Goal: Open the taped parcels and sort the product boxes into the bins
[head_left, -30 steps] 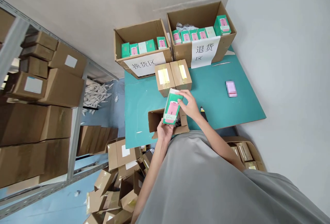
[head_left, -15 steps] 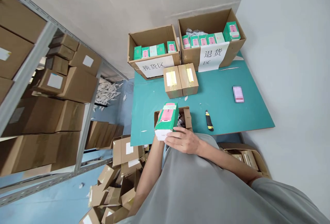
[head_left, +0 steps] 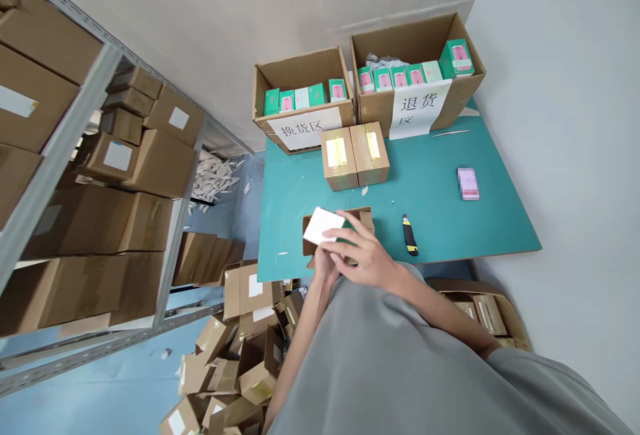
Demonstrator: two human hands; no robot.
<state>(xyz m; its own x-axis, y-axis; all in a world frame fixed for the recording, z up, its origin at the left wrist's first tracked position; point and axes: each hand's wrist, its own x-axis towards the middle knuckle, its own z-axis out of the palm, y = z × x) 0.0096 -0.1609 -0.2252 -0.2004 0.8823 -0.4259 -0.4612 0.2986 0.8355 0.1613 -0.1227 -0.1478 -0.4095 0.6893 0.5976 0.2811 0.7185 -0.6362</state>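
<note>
A small product box [head_left: 325,225] is tilted so its white end faces me, above an open brown carton [head_left: 367,219] at the table's near edge. My left hand [head_left: 325,265] grips it from below, most of its fingers hidden behind the box. On the right side of the white end, the fingers of my right hand [head_left: 364,253] press against the box, slightly apart. Past the carton stand two closed brown boxes [head_left: 340,160] side by side. A black and yellow utility knife [head_left: 409,235] lies on the table to the right.
Two big cartons with paper signs, a left one [head_left: 300,131] and a right one [head_left: 419,109], hold green boxes at the back of the green table [head_left: 440,148]. A phone-like pink item [head_left: 469,184] lies right. Shelving [head_left: 170,248] and piled cartons [head_left: 250,328] are left.
The product box has turned in my hands: its green and pink face pointed up before, and now its white end shows. My right hand has shifted slightly up, its fingers now more spread.
</note>
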